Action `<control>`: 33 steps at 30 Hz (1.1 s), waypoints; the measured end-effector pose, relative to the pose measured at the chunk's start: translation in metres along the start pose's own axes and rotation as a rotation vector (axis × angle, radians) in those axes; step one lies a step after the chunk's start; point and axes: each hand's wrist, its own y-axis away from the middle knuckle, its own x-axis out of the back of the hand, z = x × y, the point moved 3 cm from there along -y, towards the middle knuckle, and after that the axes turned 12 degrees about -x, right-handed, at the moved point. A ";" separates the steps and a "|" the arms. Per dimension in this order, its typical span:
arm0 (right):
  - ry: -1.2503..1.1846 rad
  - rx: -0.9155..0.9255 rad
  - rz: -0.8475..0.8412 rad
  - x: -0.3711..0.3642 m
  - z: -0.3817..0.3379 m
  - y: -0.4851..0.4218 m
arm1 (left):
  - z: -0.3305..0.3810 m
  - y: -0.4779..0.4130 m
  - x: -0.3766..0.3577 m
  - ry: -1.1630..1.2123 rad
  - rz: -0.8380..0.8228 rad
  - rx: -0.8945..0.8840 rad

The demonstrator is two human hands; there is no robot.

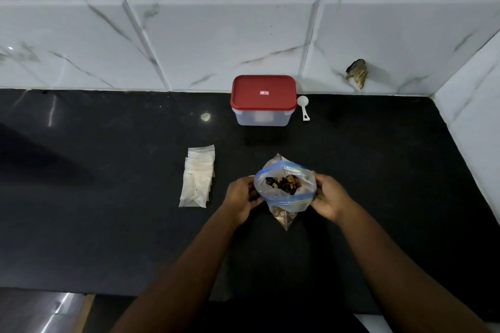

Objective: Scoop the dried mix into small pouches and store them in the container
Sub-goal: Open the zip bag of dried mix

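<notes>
left hand (240, 199) and right hand (328, 197) each gripping rim of opened zip bag (284, 192), fingertips hidden behind plastic, dried mix (284, 184) half visible, container (263, 100) lidded, contents unreadable, scoop (303, 109) beside it, pouches (197, 177) stacked, count unclear

At lower centre of the frame, the left hand (241, 199) and right hand (328, 197) grip a zip bag (286, 192) (mouth spread open) of dried mix (284, 184); pouches (197, 177) lie left, a red-lidded container (263, 100) above.

Black counter (108, 224): lidded container (263, 101), scoop (303, 108), stacked pouches (197, 178)
</notes>
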 end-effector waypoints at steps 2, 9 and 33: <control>0.099 0.074 0.071 0.004 -0.006 0.001 | 0.007 -0.001 0.002 -0.154 0.003 -0.085; 0.634 0.498 0.189 0.001 -0.030 0.019 | 0.044 -0.008 -0.005 -0.756 -0.106 -0.637; 0.944 0.294 0.065 -0.019 -0.060 0.019 | 0.062 -0.027 -0.018 -0.397 -0.359 0.020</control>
